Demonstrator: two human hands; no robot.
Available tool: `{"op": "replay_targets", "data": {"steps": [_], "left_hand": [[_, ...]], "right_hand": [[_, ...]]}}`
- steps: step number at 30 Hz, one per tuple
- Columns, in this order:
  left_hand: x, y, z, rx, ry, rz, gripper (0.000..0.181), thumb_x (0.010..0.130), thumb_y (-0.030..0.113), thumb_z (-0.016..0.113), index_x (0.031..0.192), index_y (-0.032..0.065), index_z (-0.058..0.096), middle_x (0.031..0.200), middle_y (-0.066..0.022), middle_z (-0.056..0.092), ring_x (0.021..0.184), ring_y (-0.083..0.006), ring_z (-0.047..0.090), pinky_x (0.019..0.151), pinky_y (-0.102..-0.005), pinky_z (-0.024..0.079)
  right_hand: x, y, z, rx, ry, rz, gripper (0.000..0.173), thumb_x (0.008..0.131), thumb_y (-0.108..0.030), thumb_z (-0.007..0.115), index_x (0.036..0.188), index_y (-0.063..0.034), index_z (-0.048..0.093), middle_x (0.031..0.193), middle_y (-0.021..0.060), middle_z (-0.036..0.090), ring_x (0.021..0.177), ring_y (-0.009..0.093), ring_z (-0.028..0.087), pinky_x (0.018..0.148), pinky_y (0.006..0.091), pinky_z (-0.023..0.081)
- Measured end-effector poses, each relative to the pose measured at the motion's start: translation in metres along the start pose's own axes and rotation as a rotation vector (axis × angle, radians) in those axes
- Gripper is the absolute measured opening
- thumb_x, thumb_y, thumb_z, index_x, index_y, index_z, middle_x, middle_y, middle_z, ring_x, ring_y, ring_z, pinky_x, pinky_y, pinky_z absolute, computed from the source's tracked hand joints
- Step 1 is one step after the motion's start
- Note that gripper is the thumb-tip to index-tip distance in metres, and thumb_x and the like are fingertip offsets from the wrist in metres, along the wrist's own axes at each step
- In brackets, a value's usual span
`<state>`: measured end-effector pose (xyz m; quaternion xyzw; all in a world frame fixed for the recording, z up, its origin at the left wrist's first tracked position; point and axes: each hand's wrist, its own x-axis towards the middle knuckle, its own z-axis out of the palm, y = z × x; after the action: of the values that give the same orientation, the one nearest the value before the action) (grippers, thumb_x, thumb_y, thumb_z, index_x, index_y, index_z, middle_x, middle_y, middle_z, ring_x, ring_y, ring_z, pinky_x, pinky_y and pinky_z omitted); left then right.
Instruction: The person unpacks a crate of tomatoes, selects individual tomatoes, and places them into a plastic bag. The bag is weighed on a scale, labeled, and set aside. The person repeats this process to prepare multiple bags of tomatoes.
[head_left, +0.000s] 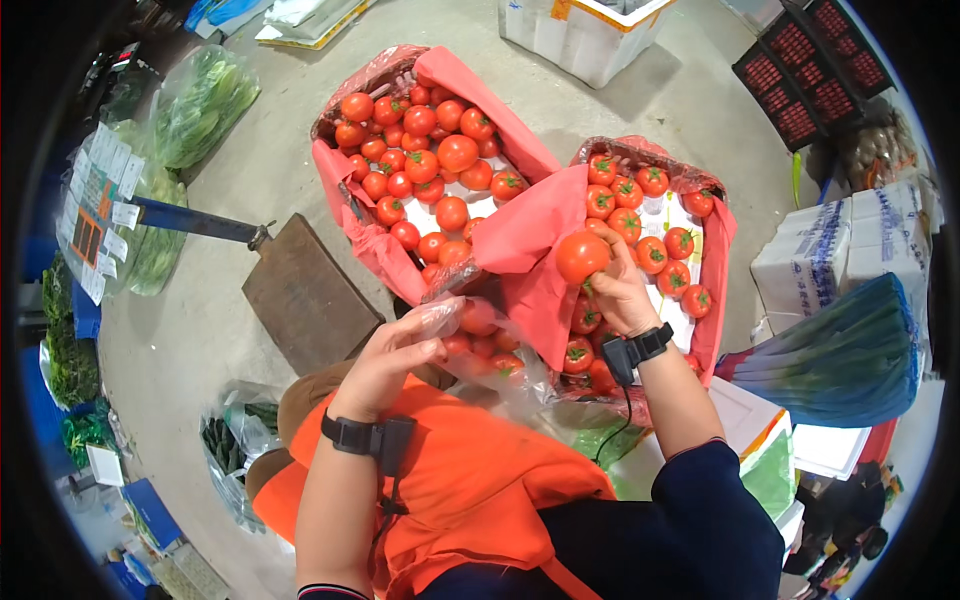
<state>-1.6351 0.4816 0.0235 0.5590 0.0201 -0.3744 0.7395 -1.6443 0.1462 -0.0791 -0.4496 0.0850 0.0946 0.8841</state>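
My right hand (624, 291) holds a large red tomato (583, 257) between its fingers and thumb, above the near left side of the right tomato box (721, 247). A clear plastic bag (525, 379) with several tomatoes inside hangs between the boxes and my lap; my left hand (397, 352) grips its upper edge. Pink paper lines both boxes. The left tomato box (517, 124) holds many loose tomatoes. In the right one, tomatoes with green stems lie over printed white paper.
A platform scale's metal plate (311, 292) stands at the left, beside bagged leafy greens (202, 105). A bag of cucumbers (225, 442) lies at lower left. A white foam box (577, 37), black crates (814, 71) and a bundle of long green vegetables (840, 360) stand around.
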Motion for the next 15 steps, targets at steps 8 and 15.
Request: {"op": "replay_targets", "data": {"steps": [8, 15], "left_hand": [[-0.008, -0.004, -0.009, -0.019, 0.002, 0.008, 0.065, 0.083, 0.03, 0.07, 0.136, -0.0026, 0.051, 0.104, -0.0001, 0.059, 0.089, -0.0091, 0.054, 0.085, -0.0244, 0.042], [-0.004, 0.0, -0.001, 0.013, 0.002, 0.0, 0.066, 0.083, 0.031, 0.069, 0.136, -0.0032, 0.05, 0.093, 0.0011, 0.06, 0.088, -0.0091, 0.054, 0.084, -0.023, 0.041]], "right_hand": [[-0.003, 0.003, 0.025, -0.434, -0.06, 0.16, 0.061, 0.084, -0.013, 0.071, 0.139, -0.0067, 0.045, 0.125, 0.0072, 0.055, 0.113, 0.018, 0.056, 0.094, 0.0323, 0.049], [-0.019, 0.092, 0.057, -0.731, -0.365, 0.583, 0.055, 0.089, -0.022, 0.063, 0.137, -0.0015, 0.045, 0.126, 0.013, 0.057, 0.105, 0.023, 0.061, 0.088, 0.0342, 0.051]]}}
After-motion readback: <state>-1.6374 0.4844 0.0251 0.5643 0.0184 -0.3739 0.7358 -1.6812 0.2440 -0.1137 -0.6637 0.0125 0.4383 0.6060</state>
